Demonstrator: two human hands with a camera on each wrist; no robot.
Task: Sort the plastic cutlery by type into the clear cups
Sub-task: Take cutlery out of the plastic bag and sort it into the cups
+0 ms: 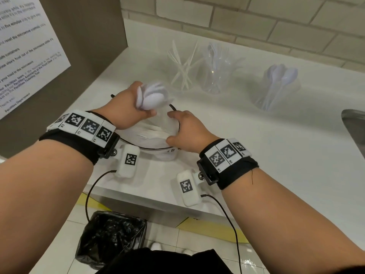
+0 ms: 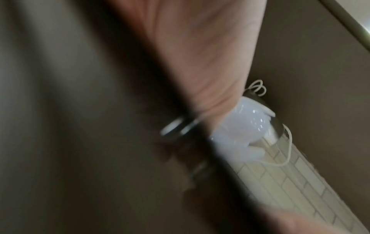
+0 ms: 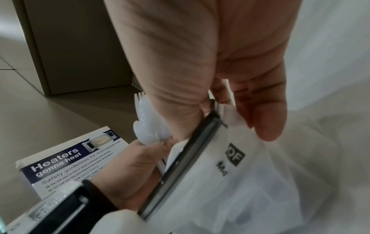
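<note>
Spoons (image 1: 153, 96) are clenched in my left hand (image 1: 128, 107); my right hand (image 1: 185, 133) grips the container (image 1: 173, 107) rim. Their cup (image 1: 276, 91) waits at two o'clock on the counter (image 1: 256, 147); I should lower handles first.

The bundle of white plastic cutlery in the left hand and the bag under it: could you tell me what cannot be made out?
- Head view: the white plastic cutlery bundle in the left hand is motion-blurred, so its count is unclear.
- Left wrist view: blur and the palm hide the handles.
- Head view: the right hand covers part of the black-rimmed clear plastic bag, so its contents are unclear.
</note>
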